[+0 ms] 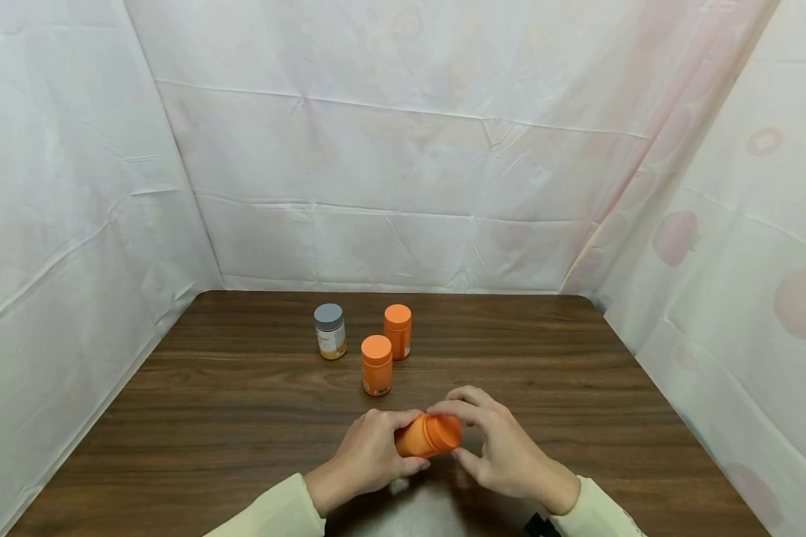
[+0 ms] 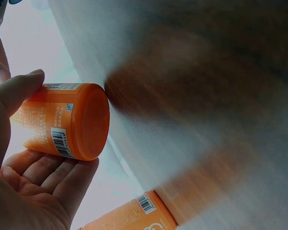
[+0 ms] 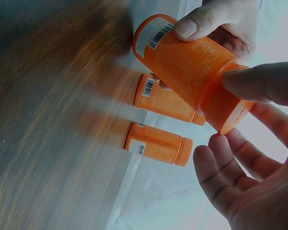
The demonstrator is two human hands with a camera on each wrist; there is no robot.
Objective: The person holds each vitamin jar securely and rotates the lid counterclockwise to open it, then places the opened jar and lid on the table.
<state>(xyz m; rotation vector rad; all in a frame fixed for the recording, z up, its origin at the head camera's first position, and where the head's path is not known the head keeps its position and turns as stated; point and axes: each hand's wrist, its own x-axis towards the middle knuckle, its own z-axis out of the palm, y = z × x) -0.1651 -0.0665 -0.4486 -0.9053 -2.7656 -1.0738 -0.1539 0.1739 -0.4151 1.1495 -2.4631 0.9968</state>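
Observation:
An orange pill bottle (image 1: 416, 438) with a screw cap is held tilted in the air over the near part of the table, its cap end toward the right. My left hand (image 1: 369, 455) grips the bottle's body, thumb on one side and fingers on the other. In the left wrist view, the bottle's base (image 2: 93, 122) and a barcode label show. The right hand (image 1: 504, 447) has its thumb and fingertips around the orange cap (image 3: 225, 110), which is on the bottle.
Two more orange bottles, a nearer one (image 1: 377, 365) and a farther one (image 1: 398, 332), stand upright beyond the hands. Left of them is a grey-capped bottle (image 1: 330, 332) with a white label. The dark wood table (image 1: 242, 425) is bordered by white sheets (image 1: 403, 164).

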